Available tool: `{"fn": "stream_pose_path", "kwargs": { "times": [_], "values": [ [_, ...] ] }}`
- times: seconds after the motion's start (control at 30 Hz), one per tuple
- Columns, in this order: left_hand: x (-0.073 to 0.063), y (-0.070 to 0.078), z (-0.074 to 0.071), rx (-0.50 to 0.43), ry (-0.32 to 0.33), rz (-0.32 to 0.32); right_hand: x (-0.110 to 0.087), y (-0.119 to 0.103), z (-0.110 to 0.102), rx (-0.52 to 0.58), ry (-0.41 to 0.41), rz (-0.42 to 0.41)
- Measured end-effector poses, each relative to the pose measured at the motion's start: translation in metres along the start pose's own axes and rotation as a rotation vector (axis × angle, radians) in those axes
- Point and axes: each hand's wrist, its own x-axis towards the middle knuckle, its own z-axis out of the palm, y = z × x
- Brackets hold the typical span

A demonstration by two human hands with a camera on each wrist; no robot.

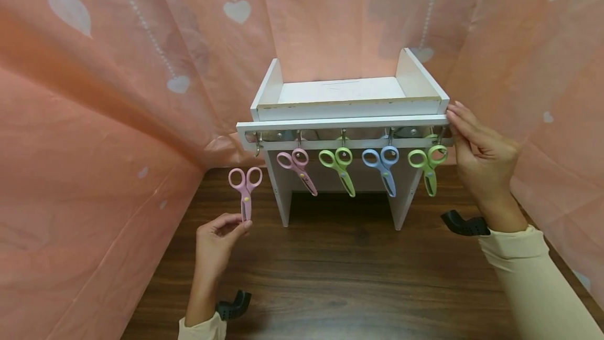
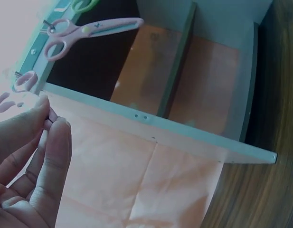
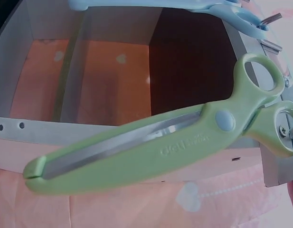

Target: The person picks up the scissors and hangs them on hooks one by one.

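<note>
My left hand (image 1: pixel 218 237) pinches a pair of pink scissors (image 1: pixel 246 199) by the blade end, with the loops pointing up. In the left wrist view its pale loops come close to the leftmost hook (image 1: pixel 257 146), which bears nothing. My right hand (image 1: pixel 488 153) grips the right end of a white hook rail (image 1: pixel 340 121). From the other hooks hang pink scissors (image 1: pixel 302 173), green scissors (image 1: pixel 343 169), blue scissors (image 1: pixel 385 169) and, nearest my right hand, another green pair (image 3: pixel 184 142), all with blades down.
The rail is fixed across the front of a white shelf unit (image 1: pixel 420 105), standing on a dark wood floor (image 1: pixel 330 277). A pink curtain (image 1: pixel 141 172) with white hearts surrounds it on the back and both sides.
</note>
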Motion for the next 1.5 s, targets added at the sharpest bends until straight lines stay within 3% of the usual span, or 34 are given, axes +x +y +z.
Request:
{"fn": "stream_pose_path", "kwargs": {
  "times": [0.83,1.2,1.5],
  "values": [
    [0.012,0.015,0.006,-0.069,-0.017,-0.02,-0.002,0.002,-0.001,-0.053,-0.006,-0.013],
    [0.021,0.013,0.009,-0.071,-0.036,-0.012,-0.001,0.004,-0.002,-0.054,-0.016,-0.018],
    [0.028,0.004,0.012,-0.125,-0.041,-0.067,-0.001,0.005,-0.003,-0.057,-0.021,-0.023]
  ]
}}
